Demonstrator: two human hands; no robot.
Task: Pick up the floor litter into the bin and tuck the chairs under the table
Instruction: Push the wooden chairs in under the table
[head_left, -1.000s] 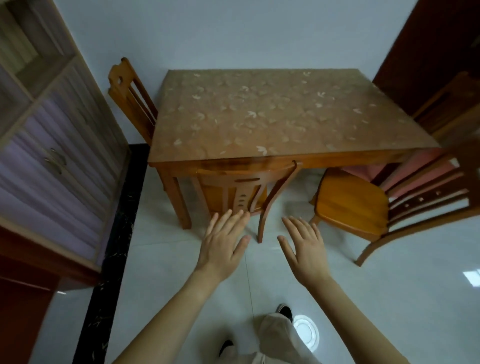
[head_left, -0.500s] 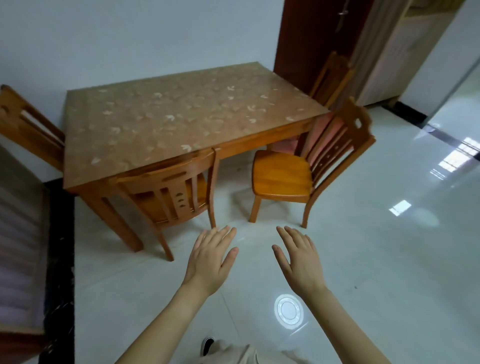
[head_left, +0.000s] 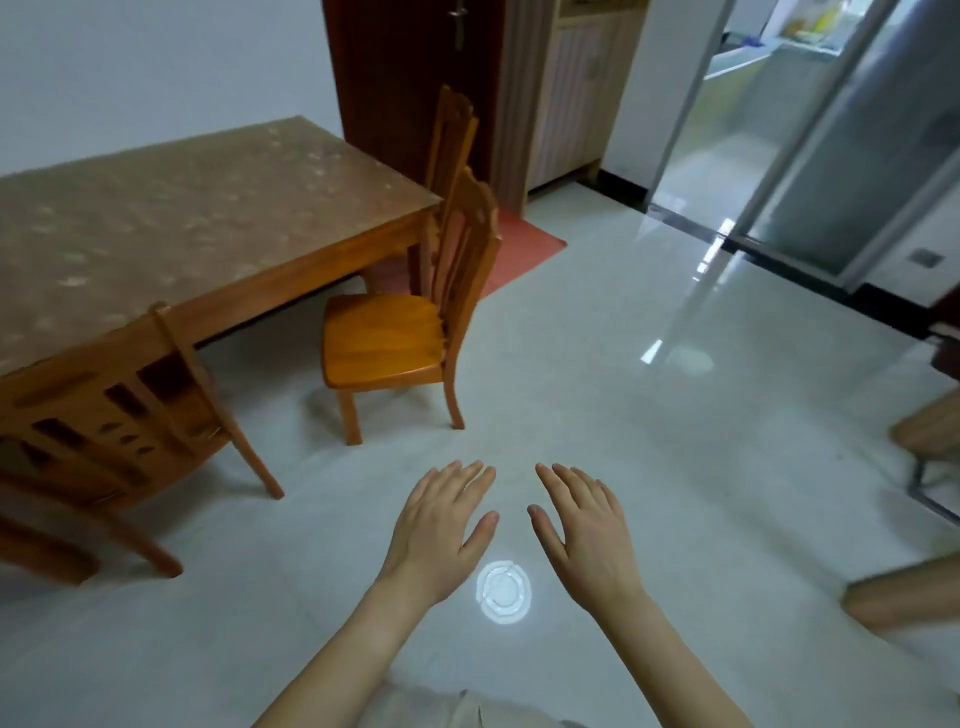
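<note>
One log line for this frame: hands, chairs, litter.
left hand: open, empty | right hand: open, empty | near chair: tucked | corner chair: pulled out | litter: none visible

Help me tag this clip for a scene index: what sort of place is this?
Most likely a home dining area. A wooden dining table with matching chairs stands on glossy tiled floor, and a sliding glass door opens onto what looks like a kitchen.

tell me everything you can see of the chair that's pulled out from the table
The pulled-out chair looks like glossy orange-brown wood: contoured seat, tall slatted back with a shaped top rail, splayed legs. It stands upright on the pale tiled floor, its seat fully clear of the table edge and facing it. Nothing rests on it or touches it.
</note>
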